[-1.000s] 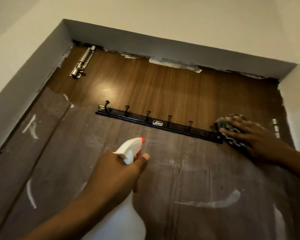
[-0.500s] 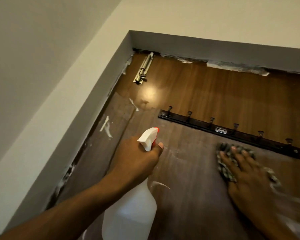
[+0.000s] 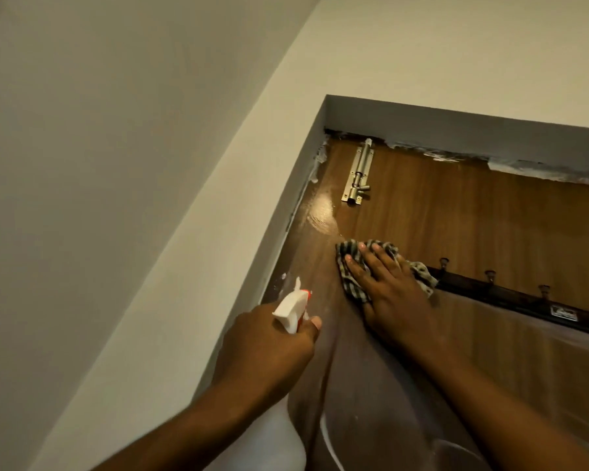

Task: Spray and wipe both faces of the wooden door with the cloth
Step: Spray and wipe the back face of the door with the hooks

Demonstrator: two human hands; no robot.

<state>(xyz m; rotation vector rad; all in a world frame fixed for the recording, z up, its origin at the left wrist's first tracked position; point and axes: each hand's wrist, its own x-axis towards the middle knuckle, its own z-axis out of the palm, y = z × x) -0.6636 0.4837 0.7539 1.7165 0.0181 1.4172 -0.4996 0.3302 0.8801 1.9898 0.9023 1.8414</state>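
Dim, warm light; glare patch on the wooden door [image 3: 473, 226] beside the tower bolt [image 3: 357, 175]; wall [image 3: 150, 198] lines bow; lower frame seems soft.

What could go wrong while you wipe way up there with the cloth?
The cloth under the right hand lies right beside the hook rail; a sideways wipe could snag it on a hook. The slide bolt above might scrape fingers on an upward pass. The left hand grips the spray bottle near the door edge, so a squeeze might wet the wall.
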